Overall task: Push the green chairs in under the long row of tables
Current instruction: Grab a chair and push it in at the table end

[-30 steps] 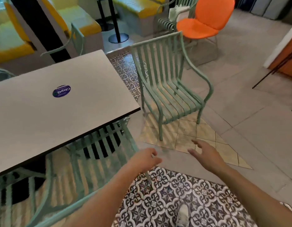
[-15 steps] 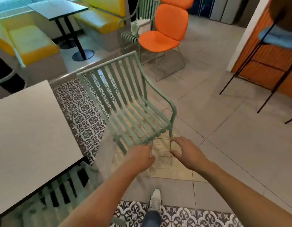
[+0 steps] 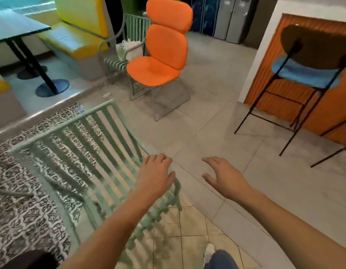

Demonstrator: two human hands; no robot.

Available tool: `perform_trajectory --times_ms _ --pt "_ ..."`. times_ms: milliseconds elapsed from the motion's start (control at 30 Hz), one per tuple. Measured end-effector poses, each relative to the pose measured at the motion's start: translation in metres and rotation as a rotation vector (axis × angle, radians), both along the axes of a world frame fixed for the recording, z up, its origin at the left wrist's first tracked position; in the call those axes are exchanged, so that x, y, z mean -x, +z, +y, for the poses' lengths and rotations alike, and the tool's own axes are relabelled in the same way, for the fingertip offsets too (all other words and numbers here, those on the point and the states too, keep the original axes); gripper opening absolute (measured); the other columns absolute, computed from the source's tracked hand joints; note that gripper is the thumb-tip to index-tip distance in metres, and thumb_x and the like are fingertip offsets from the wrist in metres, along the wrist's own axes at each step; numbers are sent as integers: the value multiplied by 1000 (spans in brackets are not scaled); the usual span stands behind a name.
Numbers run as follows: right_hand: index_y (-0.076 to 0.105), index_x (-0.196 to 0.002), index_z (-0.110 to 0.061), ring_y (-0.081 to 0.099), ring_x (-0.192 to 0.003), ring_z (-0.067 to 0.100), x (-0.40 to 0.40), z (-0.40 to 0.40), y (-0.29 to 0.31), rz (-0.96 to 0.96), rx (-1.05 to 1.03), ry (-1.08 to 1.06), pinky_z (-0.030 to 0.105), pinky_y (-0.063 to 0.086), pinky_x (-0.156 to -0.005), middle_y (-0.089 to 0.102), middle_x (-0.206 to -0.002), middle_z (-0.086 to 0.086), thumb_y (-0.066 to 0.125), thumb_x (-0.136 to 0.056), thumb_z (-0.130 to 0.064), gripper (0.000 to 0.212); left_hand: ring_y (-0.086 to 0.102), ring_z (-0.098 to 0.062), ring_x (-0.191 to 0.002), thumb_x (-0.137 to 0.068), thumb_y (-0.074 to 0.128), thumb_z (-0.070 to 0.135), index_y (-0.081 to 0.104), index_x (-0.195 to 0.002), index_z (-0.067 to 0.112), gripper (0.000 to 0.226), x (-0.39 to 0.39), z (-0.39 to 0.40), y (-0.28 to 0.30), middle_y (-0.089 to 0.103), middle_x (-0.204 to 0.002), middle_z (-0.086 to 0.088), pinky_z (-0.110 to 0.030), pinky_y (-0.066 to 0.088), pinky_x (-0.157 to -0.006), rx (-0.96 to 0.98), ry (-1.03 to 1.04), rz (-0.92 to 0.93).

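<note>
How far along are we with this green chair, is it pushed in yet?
Not yet. The green chair stands out on the floor, and no long table shows in this view. In hand: the left hand is on its armrest; the right hand hovers open beside it. Left: grip and push it under.

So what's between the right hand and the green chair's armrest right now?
Only bare floor tile in the head view. The right hand hovers open beside the green chair; the left hand sits over its armrest.
</note>
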State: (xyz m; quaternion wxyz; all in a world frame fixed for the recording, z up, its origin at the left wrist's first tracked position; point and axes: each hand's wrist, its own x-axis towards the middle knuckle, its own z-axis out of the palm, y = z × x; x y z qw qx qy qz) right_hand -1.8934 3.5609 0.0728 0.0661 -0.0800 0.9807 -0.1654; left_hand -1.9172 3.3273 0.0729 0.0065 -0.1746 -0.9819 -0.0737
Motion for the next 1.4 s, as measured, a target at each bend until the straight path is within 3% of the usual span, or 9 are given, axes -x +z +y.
perform_trajectory --times_ms 200,400,667,933,1133,1333,1400 --pt "34 -146 -28 36 -131 14 146 53 -26 18 55 96 26 32 -103 38 -148 -7 47 -96 -45 54 44 -20 -125 -96 43 47 47 -137 24 47 136 42 -11 47 -137 3 -38 37 -105 103 98 -81" --pt "36 -145 -27 38 -130 16 298 91 -20 -26 82 270 27 32 -104 40 -146 -7 47 -95 -46 54 49 -21 -122 -94 47 47 53 -132 23 44 246 59 -2 51 -134 2 -39 43 -98 129 299 -54" --pt "41 -143 -25 39 -130 16 499 69 -16 2 102 472 30 36 -104 44 -143 -4 52 -95 -40 51 55 -26 -110 -89 54 44 63 -119 20 39 400 53 -15 61 -119 0 -43 41 -96 118 494 -16" --pt "43 -141 -23 43 -128 18 697 -31 -6 -27 104 654 30 37 -98 46 -140 -4 56 -93 -33 51 56 -27 -106 -88 55 45 63 -118 18 40 555 -27 -6 62 -116 -4 -41 45 -88 108 695 30" --pt "45 -140 -22 47 -123 19 806 -123 1 -13 110 782 32 39 -94 52 -134 -1 57 -92 -32 50 58 -30 -100 -86 59 41 64 -114 13 39 604 -102 -4 62 -109 -7 -41 51 -81 59 943 -14" --pt "46 -138 -20 48 -122 25 905 -268 -24 -39 126 1114 38 43 -98 52 -135 2 57 -92 -35 50 59 -32 -92 -82 63 38 65 -100 13 31 635 -174 -14 61 -96 -8 -39 48 -71 135 1282 -75" --pt "44 -140 -23 46 -126 22 916 -315 -22 -86 151 1248 36 41 -101 49 -140 -1 56 -92 -35 51 58 -31 -95 -85 60 39 64 -108 14 34 638 -191 -10 61 -102 -8 -40 48 -75 138 1400 -109"
